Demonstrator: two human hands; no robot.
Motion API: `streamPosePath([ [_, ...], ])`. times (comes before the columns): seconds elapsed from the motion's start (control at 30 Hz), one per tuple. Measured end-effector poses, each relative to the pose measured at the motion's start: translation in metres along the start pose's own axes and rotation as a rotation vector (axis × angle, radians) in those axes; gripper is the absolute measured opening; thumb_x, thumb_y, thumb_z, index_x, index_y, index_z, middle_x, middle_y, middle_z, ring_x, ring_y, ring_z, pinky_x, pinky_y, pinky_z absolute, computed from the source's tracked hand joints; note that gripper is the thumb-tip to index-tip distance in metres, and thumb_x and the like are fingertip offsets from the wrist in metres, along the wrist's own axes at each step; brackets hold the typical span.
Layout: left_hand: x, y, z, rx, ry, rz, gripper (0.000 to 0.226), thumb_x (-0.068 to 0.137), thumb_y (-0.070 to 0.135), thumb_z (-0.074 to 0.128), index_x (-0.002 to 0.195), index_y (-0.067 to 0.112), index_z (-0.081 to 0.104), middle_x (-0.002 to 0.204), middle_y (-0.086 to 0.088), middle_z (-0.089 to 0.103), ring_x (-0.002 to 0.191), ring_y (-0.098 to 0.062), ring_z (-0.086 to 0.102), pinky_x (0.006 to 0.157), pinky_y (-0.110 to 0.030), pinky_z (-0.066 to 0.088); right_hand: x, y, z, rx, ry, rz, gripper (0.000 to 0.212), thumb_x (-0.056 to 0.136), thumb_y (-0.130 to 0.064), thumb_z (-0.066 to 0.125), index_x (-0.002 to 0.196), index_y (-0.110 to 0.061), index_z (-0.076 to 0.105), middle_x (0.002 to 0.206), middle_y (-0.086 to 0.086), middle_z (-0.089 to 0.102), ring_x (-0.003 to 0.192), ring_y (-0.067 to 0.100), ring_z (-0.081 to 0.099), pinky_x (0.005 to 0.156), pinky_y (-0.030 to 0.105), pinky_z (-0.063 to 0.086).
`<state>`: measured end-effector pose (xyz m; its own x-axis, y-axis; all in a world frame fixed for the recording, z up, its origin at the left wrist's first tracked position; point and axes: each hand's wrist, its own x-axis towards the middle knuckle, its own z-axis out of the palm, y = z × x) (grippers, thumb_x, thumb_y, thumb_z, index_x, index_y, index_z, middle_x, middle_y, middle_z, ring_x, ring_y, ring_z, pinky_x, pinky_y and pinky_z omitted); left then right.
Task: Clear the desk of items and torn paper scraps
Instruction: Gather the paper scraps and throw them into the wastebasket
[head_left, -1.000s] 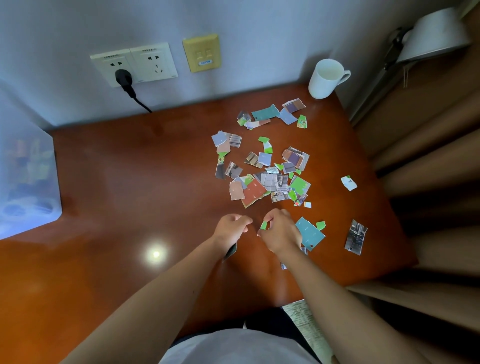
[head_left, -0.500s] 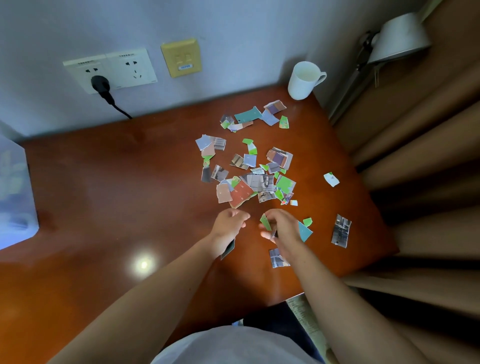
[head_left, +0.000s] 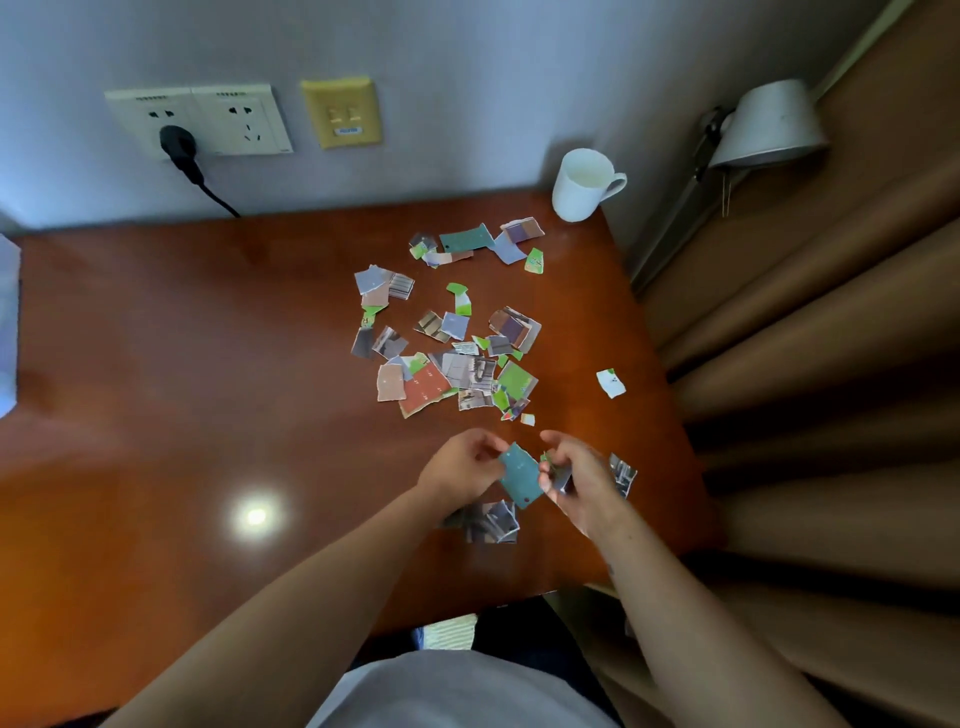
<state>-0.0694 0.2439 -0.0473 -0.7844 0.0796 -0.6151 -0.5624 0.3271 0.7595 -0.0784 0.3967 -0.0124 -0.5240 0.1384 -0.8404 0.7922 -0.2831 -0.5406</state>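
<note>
**Inspector:** Two hands work at the desk's (head_left: 156, 364) near edge. The left hand (head_left: 460, 467) pinches a teal scrap (head_left: 519, 475). The right hand (head_left: 584, 480) grips small bits (head_left: 561, 477) and touches that scrap's edge.

**Clerk:** Which step?

**Inspector:** Gathering, and early in it, by my judgement. From the hands, grey scraps (head_left: 491, 522) lie at 6 o'clock and another scrap (head_left: 622, 474) at 3. The main scatter (head_left: 457, 364) is at 12, a stray (head_left: 610, 383) at 2, and the mug (head_left: 582, 184) far off at 1.

**Clerk:** And next?

**Inspector:** Probably pass the teal scrap into one hand, then pick up the nearest pieces.
</note>
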Motion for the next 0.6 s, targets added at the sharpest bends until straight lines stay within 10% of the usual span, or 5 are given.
streamPosePath([
  [0.2,-0.005,0.013,0.021,0.617,-0.009,0.110,0.062,0.076,0.031,0.074,0.131,0.042,0.047,0.104,0.007,0.037,0.101,-0.020,0.057,0.075,-0.031,0.046,0.018,-0.016,-0.032,-0.027,-0.109,0.051,0.012,0.092,-0.011,0.046,0.082,-0.010,0.052,0.067,0.004,0.046,0.052,0.010,0.039,0.046,0.022,0.028],
  [0.6,0.002,0.022,0.042,1.121,0.066,0.066,0.059,0.080,0.027,0.074,0.130,0.023,0.042,0.130,-0.009,0.034,0.103,-0.029,0.057,0.078,-0.041,0.055,0.045,-0.015,-0.040,-1.436,-0.077,-0.590,0.024,0.084,-0.024,0.068,0.103,-0.033,0.057,0.103,-0.010,0.057,0.091,0.016,0.059,0.061,0.025,0.043],
])
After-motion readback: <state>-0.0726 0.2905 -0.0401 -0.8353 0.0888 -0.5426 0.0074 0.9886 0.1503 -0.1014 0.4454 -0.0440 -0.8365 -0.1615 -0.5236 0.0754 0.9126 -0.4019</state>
